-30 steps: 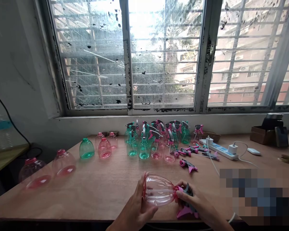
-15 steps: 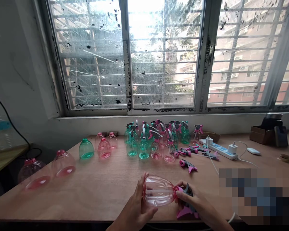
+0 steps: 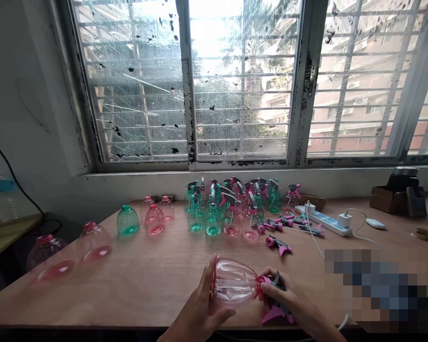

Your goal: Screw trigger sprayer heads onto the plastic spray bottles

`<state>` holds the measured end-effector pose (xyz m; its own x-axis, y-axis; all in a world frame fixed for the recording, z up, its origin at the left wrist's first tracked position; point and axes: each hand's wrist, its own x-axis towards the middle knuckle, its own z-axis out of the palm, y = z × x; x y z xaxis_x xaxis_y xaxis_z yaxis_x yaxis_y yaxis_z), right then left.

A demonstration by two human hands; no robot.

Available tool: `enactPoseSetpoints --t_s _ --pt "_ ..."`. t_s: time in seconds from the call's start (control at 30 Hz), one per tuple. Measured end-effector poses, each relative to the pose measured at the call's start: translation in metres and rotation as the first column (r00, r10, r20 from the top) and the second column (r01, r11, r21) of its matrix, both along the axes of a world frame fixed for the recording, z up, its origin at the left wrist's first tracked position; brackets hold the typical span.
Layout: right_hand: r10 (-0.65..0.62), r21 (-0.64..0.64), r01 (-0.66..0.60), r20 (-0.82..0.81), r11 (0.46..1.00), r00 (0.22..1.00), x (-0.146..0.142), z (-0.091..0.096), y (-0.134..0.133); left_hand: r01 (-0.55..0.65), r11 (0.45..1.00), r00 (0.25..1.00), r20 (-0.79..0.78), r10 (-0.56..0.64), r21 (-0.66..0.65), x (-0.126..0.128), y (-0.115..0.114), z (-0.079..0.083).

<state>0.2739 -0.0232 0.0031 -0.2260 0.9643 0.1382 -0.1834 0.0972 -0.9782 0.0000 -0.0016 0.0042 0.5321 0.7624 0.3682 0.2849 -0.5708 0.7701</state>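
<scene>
A clear pink plastic bottle (image 3: pixel 233 281) lies sideways just above the table's near edge. My left hand (image 3: pixel 201 306) is wrapped round its base and body. My right hand (image 3: pixel 294 304) grips the pink and grey spray trigger head (image 3: pixel 276 297) at the bottle's neck. A group of finished green and pink spray bottles (image 3: pixel 228 206) stands at the back middle of the table. Loose trigger heads (image 3: pixel 278 245) lie to their right.
Bottles without heads stand at the left: a green one (image 3: pixel 128 221), pink ones (image 3: pixel 154 220) and two near the left edge (image 3: pixel 93 241). A white power strip (image 3: pixel 324 221) with cable lies at the right, a cardboard box (image 3: pixel 388 198) behind it. Barred windows fill the back.
</scene>
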Motion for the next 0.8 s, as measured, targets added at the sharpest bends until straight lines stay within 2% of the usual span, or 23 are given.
enactPoseSetpoints --t_s 0.17,0.43,0.6,0.8 --pt "-0.004 0.002 0.004 0.017 1.0 1.0 0.0005 0.0006 -0.0002 0.008 0.999 1.0 -0.008 -0.008 -0.046 -0.0014 -0.0035 0.0048" --pt "-0.004 0.008 0.004 0.015 1.0 1.0 0.0007 0.0014 -0.0002 0.009 1.0 0.999 -0.039 -0.01 -0.019 -0.0009 -0.0014 0.0074" --pt "-0.015 -0.012 0.015 0.021 1.0 1.0 -0.0004 0.0033 -0.0012 0.042 0.999 0.999 0.034 -0.043 0.022 0.0006 -0.0017 0.0064" --pt "-0.012 -0.017 0.013 0.03 1.0 0.999 -0.0011 0.0028 -0.0021 0.047 0.999 0.997 0.068 -0.046 -0.012 0.0003 -0.0002 0.0005"
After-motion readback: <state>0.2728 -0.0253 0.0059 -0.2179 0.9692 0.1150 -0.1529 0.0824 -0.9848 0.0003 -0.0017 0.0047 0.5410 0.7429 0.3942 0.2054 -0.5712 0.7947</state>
